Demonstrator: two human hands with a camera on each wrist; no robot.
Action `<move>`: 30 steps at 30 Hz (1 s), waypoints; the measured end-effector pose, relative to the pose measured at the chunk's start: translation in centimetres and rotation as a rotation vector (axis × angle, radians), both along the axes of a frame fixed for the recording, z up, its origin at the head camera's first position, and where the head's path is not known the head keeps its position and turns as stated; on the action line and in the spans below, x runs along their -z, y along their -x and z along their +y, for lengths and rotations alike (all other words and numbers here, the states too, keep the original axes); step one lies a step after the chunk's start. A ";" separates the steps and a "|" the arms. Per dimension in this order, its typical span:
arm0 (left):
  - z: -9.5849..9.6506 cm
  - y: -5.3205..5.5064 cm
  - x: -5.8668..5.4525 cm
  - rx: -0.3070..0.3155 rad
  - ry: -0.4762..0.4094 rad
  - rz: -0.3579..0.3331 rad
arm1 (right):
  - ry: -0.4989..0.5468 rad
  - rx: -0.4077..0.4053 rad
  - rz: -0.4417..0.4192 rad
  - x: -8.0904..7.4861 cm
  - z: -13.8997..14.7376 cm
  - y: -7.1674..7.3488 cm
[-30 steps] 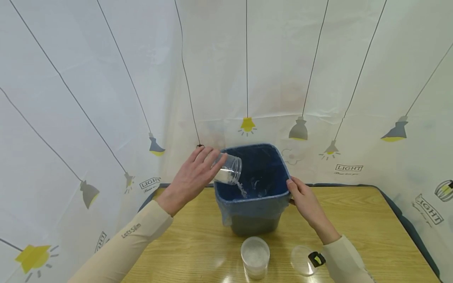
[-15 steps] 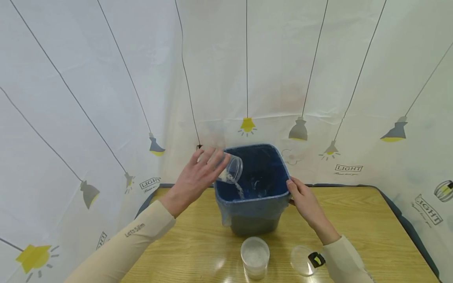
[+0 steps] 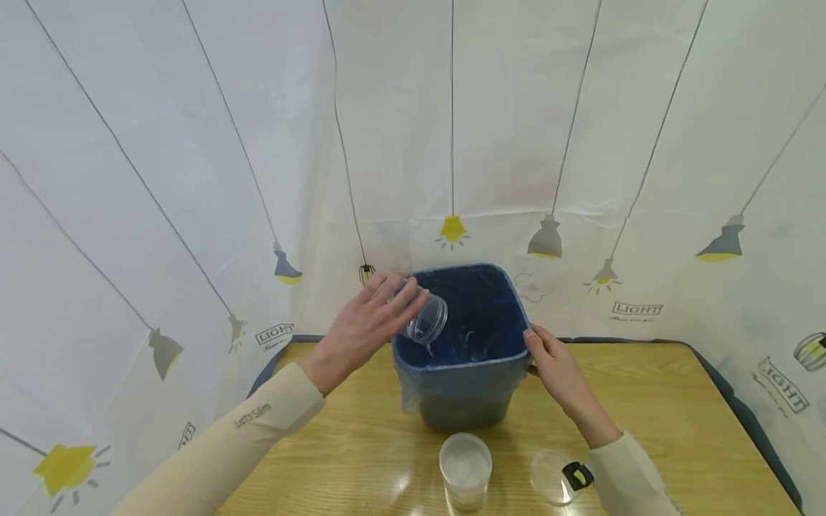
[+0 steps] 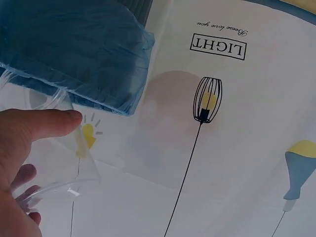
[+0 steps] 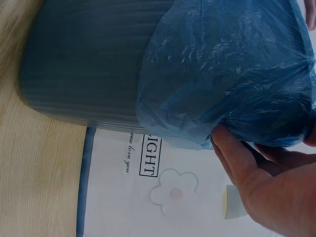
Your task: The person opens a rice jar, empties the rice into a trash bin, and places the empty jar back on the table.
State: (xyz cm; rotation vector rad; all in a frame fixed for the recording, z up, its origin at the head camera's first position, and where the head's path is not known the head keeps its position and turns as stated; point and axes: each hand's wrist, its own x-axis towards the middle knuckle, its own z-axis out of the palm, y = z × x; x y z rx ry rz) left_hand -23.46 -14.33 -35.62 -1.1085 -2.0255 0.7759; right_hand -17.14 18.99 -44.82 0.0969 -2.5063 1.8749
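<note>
In the head view my left hand (image 3: pixel 371 319) holds a clear plastic jar (image 3: pixel 431 319) tipped mouth-down over the left side of a bin. A few white bits hang below the jar's lip. The left wrist view shows the thumb (image 4: pixel 54 123) along the jar's side (image 4: pixel 86 165). The dark blue-grey bin (image 3: pixel 466 405) stands upright on the table, and a thin blue bag (image 5: pixel 197 74) lines it and folds over its rim. At the bin's right side my right hand (image 3: pixel 563 374) grips the rim through the bag, thumb on top.
In front of the bin stands a second clear jar (image 3: pixel 466 462) with whitish contents. A round clear lid (image 3: pixel 548 476) lies on the wooden table (image 3: pixel 645 401) to its right, near a small black object (image 3: pixel 577 474). Behind the table hangs a lamp-printed sheet (image 3: pixel 503 129).
My left hand has shifted slightly right and tipped the jar further. The stream of white bits from its mouth has thinned to a few. My right hand stays on the rim.
</note>
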 end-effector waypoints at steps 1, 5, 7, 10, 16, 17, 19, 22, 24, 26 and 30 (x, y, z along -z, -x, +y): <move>-0.1 0.0 0.1 0.002 0.000 -0.005 | 0.002 -0.001 -0.001 0.0 0.0 0.0; -0.3 -0.1 0.2 0.005 -0.018 -0.017 | 0.011 -0.004 -0.006 0.0 0.0 0.0; -0.4 -0.2 0.2 0.011 -0.021 -0.016 | 0.013 -0.004 -0.008 0.1 -0.1 0.0; -0.5 -0.3 0.3 0.018 -0.012 -0.021 | 0.019 -0.005 -0.014 0.2 -0.1 0.0; -0.6 -0.1 0.9 0.023 0.023 0.010 | 0.030 0.002 -0.015 0.3 -0.1 -0.1; -0.6 0.0 0.9 0.027 0.024 0.016 | 0.030 0.005 -0.014 0.2 -0.1 -0.1; -0.7 0.1 1.0 0.040 0.025 0.027 | 0.027 0.008 -0.012 0.2 0.0 -0.2; -0.8 0.1 1.2 0.047 0.027 0.032 | 0.022 0.007 -0.009 0.1 0.0 -0.1; -0.8 0.2 1.2 0.036 0.027 0.027 | 0.016 0.007 -0.007 0.1 -0.1 -0.1; -0.7 0.2 1.3 0.026 0.024 0.018 | 0.016 0.005 -0.008 0.0 -0.1 0.0; -0.6 0.4 1.5 0.030 0.015 0.010 | 0.027 0.003 -0.016 -0.1 -0.2 0.0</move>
